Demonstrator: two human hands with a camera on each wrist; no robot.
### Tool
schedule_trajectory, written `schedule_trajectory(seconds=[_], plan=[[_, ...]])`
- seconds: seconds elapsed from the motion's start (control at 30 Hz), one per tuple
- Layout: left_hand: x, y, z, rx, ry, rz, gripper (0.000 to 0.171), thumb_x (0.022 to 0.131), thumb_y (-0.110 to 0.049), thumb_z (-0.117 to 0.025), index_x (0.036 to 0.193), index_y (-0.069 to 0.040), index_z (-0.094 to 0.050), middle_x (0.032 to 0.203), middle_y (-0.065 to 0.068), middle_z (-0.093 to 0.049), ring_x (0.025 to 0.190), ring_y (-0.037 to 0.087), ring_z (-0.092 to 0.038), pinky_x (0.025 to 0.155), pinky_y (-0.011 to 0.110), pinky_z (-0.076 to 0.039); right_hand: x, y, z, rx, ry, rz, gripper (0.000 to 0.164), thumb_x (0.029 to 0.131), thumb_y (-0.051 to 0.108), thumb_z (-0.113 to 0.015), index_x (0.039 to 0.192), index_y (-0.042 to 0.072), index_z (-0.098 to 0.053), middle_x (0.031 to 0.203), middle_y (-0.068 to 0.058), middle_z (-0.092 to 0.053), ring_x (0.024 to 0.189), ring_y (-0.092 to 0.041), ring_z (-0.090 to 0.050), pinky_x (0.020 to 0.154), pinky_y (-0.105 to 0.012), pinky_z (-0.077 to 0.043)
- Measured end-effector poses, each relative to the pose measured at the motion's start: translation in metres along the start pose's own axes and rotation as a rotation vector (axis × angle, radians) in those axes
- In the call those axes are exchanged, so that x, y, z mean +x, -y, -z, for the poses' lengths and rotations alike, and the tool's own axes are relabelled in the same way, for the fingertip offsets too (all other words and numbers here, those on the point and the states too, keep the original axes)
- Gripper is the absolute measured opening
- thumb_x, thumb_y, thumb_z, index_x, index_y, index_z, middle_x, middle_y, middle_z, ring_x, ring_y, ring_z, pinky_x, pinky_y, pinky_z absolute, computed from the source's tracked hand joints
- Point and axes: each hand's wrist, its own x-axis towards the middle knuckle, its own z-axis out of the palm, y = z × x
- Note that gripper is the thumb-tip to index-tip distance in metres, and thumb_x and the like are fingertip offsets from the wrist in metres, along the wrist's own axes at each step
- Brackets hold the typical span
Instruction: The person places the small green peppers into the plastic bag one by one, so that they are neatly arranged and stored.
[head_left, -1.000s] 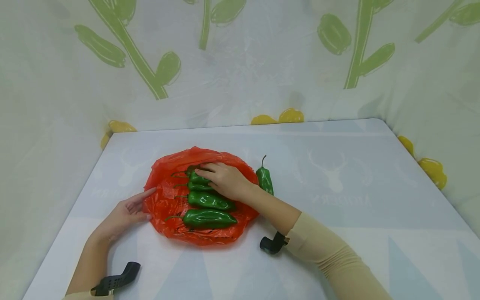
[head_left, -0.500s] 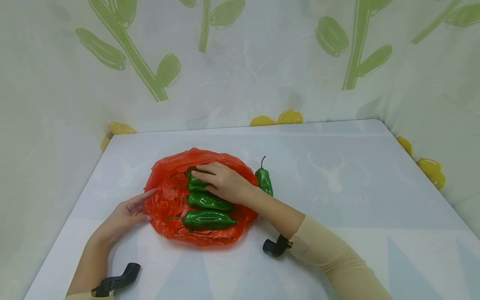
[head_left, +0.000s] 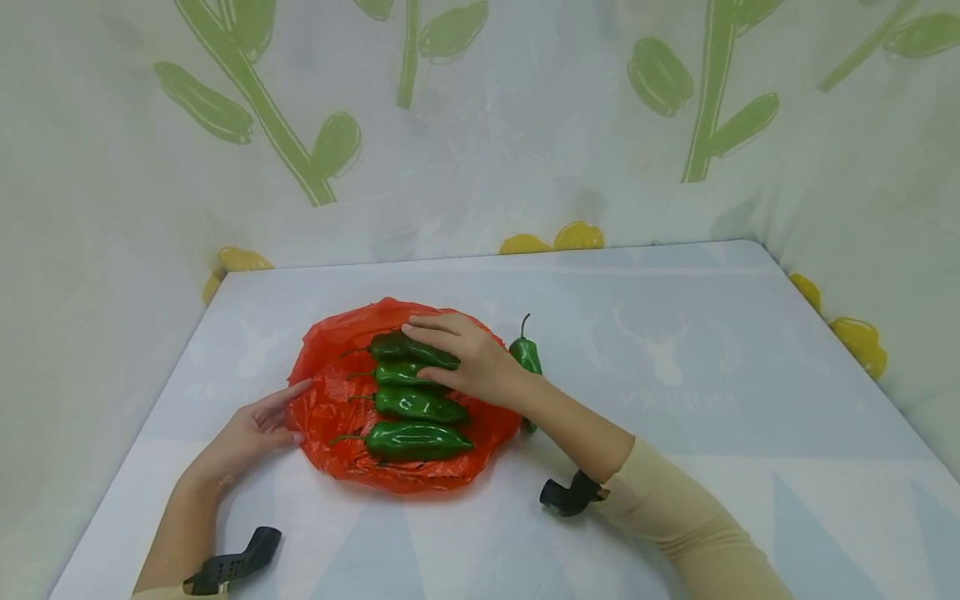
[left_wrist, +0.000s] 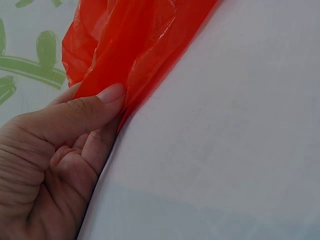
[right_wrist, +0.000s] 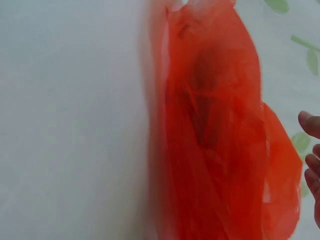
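A red plastic bag (head_left: pixel 322 333) lies spread open on the table, with several long green peppers (head_left: pixel 420 440) in a row on it, stems to the left. My left hand (head_left: pixel 251 433) holds the bag's left edge; in the left wrist view, thumb and fingers pinch the red plastic (left_wrist: pixel 142 45). Over the right ends of the far peppers is my right hand (head_left: pixel 472 354), its fingers extended and nothing gripped. In the right wrist view only its fingertips show at the right edge, apart from the bag (right_wrist: pixel 220 125). Another green pepper (head_left: pixel 525 354) lies outside the bag, partly behind my right wrist.
The white and pale blue table (head_left: pixel 675 500) extends to the right and toward me. A pale wall (head_left: pixel 487 183) with printed green stems and yellow flowers stands behind it. Each wrist carries a black camera mount (head_left: pixel 236 562).
My right hand has drawn back to the right off the farthest pepper, which now shows more of its length. The left hand keeps its place on the bag's edge.
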Motion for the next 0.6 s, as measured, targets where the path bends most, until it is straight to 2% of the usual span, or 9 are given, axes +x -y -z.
schedule_trajectory(seconds=[0.1,0.17,0.37,0.6], plan=[[0.0,-0.001,-0.001,0.019,-0.003,0.012,0.069,0.086,-0.014,-0.068,0.146,-0.012,-0.035,0.15,0.005,-0.034,0.114,-0.024,-0.036,0.089,0.012,-0.044,-0.003,-0.002,0.006,0.05,-0.038,-0.028,0.058,0.074,0.011,-0.081,0.125,-0.003,-0.057,0.126,-0.016,-0.058,0.118,-0.025,-0.053,0.099,-0.025,-0.044],[0.0,-0.001,0.0,0.028,-0.006,0.016,0.07,0.085,-0.015,-0.068,0.146,-0.012,-0.035,0.151,0.012,-0.031,0.113,-0.024,-0.036,0.089,0.012,-0.044,-0.004,-0.003,0.01,0.089,-0.059,-0.056,0.06,0.073,0.01,-0.08,0.126,-0.004,-0.056,0.127,-0.017,-0.058,0.119,-0.026,-0.052,0.099,-0.027,-0.044],[0.0,-0.001,0.0,0.048,-0.004,0.015,0.07,0.086,-0.016,-0.068,0.147,-0.013,-0.035,0.152,0.015,-0.029,0.115,-0.023,-0.035,0.089,0.012,-0.043,-0.011,-0.007,0.025,0.17,-0.122,-0.193,0.063,0.071,0.007,-0.081,0.128,-0.003,-0.055,0.127,-0.016,-0.059,0.122,-0.026,-0.051,0.1,-0.032,-0.044],[0.001,-0.001,0.0,0.05,-0.007,0.013,0.07,0.086,-0.016,-0.068,0.147,-0.014,-0.035,0.152,0.02,-0.026,0.117,-0.021,-0.035,0.089,0.013,-0.044,-0.024,-0.013,0.042,0.154,-0.19,-0.31,0.061,0.072,0.005,-0.081,0.128,-0.003,-0.056,0.128,-0.016,-0.059,0.122,-0.027,-0.052,0.099,-0.037,-0.045]])
